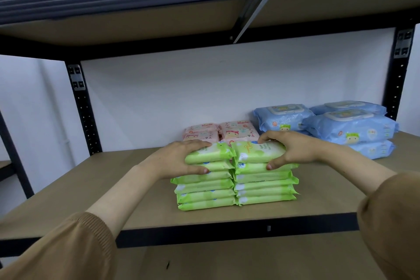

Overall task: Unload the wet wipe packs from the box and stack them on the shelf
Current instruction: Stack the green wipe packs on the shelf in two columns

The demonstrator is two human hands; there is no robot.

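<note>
**Both hands on two green stacks at the middle of the shelf**

At the far left stands the left post of the rack, and from it a wide bare part of the shelf runs to the packs. A brown sleeve comes in from the lower left.

The left hand grips the top of the left green stack. Its fingers lie over the upper pack and the thumb presses the front side a little lower.

The packs lie flat, one on another. Their long axis runs left to right, parallel to the front edge of the shelf, and the crimped ends point to the left and to the right.

The right green stack stands just beside and touches the left one along the middle. It lies in the same direction. The right hand is clamped on its top, with the fingers curled over the upper pack and the thumb on the front side.

In front of both stacks a strip of bare board stays before the edge. Just behind them lie the pink packs, which are lower. Further right, the blue packs are piled near the wall, close behind the right wrist, and they reach almost to the right post.

The upper shelf hangs well above all the packs.
</note>
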